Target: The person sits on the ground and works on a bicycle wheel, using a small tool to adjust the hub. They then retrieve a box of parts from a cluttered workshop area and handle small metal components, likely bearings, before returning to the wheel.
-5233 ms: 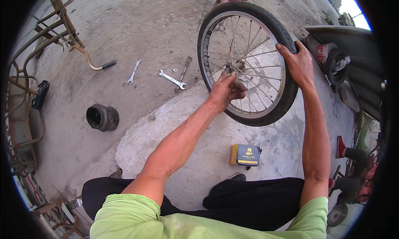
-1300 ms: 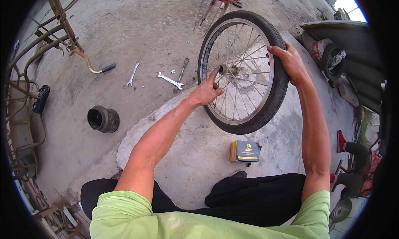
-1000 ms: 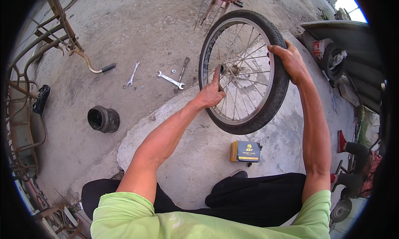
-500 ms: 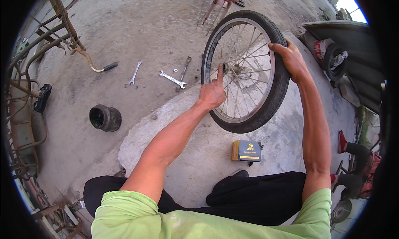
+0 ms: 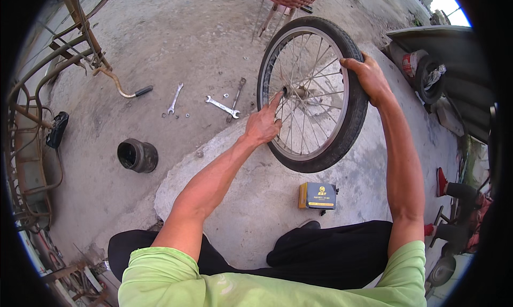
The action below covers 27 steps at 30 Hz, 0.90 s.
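Note:
A spoked wheel (image 5: 354, 130) with a black tyre is held up, tilted, in front of me. My right hand (image 5: 370, 81) grips its tyre and rim at the upper right, the thumb over the rim on the near side. My left hand (image 5: 262, 125) is beside the left part of the wheel, holding nothing. Its index finger stretches to the dark end of the hub (image 5: 299, 92), with the other fingers loosely bent near the spokes. Whether the fingertip touches the hub, I cannot tell.
On the ground lie two spanners (image 5: 175, 98) (image 5: 222, 107), a dark metal bar (image 5: 239, 93), and small nuts. A black cylindrical container (image 5: 137, 156) lies left, a yellow-grey box (image 5: 317, 195) near my feet. A rusty frame (image 5: 80, 56) stands left; another person's red shoe (image 5: 441, 181) shows right.
My left hand has drawn slightly down and left, its index finger still pointing at the hub. The wheel and my right hand have shifted slightly left.

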Tool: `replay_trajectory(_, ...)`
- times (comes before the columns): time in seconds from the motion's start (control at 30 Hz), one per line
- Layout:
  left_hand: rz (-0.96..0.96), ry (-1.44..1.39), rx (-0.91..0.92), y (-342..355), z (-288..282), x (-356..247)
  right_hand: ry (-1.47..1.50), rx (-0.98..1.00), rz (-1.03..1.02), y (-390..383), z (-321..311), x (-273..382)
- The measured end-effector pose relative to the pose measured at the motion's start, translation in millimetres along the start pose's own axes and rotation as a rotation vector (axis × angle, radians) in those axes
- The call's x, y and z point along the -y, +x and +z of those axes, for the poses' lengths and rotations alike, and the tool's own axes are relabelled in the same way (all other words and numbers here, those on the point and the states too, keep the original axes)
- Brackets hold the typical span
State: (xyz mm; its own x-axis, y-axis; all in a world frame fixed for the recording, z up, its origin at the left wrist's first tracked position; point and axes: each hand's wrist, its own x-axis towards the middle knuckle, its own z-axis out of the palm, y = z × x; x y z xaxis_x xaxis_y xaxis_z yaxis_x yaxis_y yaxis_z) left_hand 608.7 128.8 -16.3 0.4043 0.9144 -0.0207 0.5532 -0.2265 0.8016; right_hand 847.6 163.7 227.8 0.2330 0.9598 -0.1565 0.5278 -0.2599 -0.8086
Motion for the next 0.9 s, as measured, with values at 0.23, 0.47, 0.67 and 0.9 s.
replay_trajectory(0.23,0.095,0.294,0.085,15.3,-19.5,15.8,-0.043,0.002,0.001,3.2,1.7,-6.5)
replay_trajectory(0.47,0.344,0.799,-0.106,28.5,-33.6,32.0,-0.044,-0.011,0.001,2.2,5.1,-4.1)
replay_trajectory(0.67,0.265,0.714,-0.137,13.3,-25.1,23.3,-0.057,0.010,-0.015,4.2,4.7,-6.1)
replay_trajectory(0.9,0.198,0.694,-0.062,11.7,-24.0,16.7,-0.040,0.014,-0.013,-0.9,4.3,-2.5)
